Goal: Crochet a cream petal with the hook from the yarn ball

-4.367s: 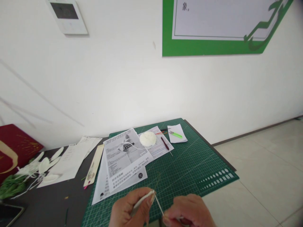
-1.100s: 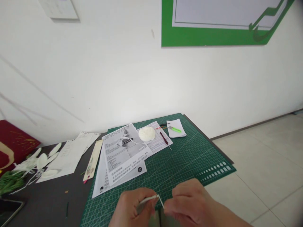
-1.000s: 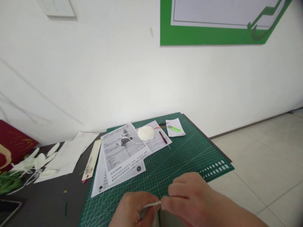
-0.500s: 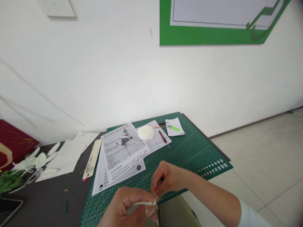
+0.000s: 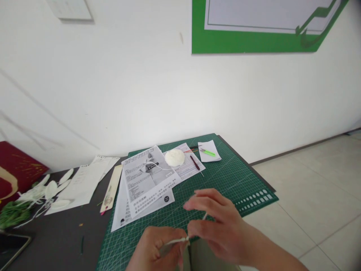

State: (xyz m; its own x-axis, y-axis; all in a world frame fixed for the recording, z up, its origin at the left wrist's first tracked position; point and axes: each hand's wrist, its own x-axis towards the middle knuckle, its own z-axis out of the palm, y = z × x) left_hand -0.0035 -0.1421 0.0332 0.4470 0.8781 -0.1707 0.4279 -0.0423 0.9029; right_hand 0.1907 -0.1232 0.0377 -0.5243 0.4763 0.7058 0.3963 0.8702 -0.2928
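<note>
At the bottom centre, my left hand (image 5: pixel 160 248) pinches a thin white strand or strip (image 5: pixel 175 240) between thumb and index finger. Close against its fingertips on the right is my right hand (image 5: pixel 222 227), its index and thumb bent toward the strand and its upper fingers raised. A short pale piece (image 5: pixel 205 216) shows between the right fingers; whether it is yarn or a tool is too small to tell. Both hands hover over the near edge of the green cutting mat (image 5: pixel 180 210). Beyond them lie printed sheets (image 5: pixel 149 180) and a round white yarn ball (image 5: pixel 175 157).
A dark-handled hook (image 5: pixel 194 162) and green snips (image 5: pixel 208 152) on white paper (image 5: pixel 210 145) lie at the mat's back. To the left are a cream ruler-like strip (image 5: pixel 111 188), white leaf-shaped pieces (image 5: pixel 51 189), green yarn (image 5: pixel 15 214), a red item (image 5: pixel 19 169) and a dark device (image 5: pixel 12 246).
My right hand has turned and moved right, its upper fingers now lifted and spread. My left hand keeps its pinch on the white strand. The view has shifted slightly.
</note>
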